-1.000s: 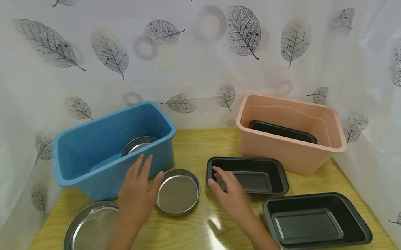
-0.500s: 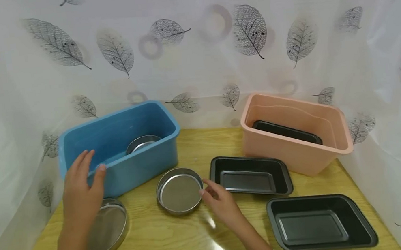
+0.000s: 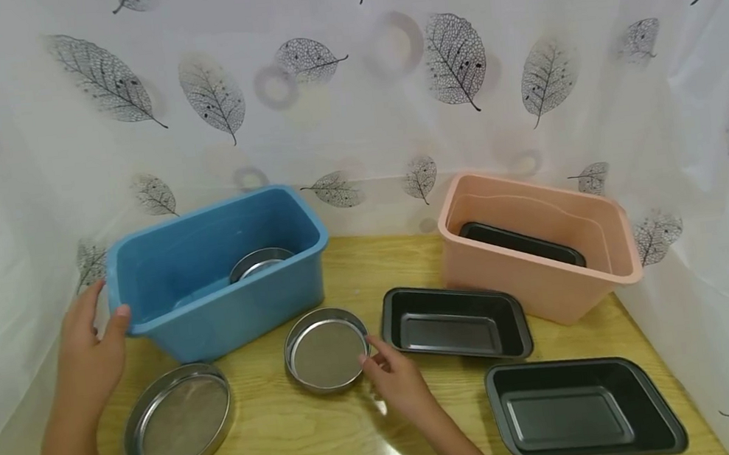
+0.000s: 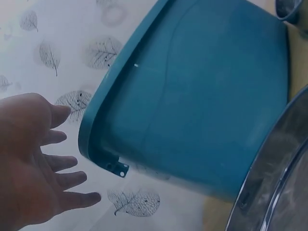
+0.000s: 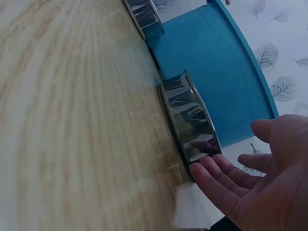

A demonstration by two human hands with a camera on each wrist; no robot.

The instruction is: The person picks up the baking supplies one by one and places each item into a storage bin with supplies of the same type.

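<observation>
Reaching left hand now touches blue bin (corner).

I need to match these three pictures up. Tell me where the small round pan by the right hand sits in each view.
Head: small round pan at lower centre on the table, right hand at its right rim.
Left wrist: a steel rim shows at the top right corner, but I cannot tell if it is this pan.
Right wrist: centre, seen edge-on, fingertips at its wall.
Shared landmark: blue bin.
</observation>
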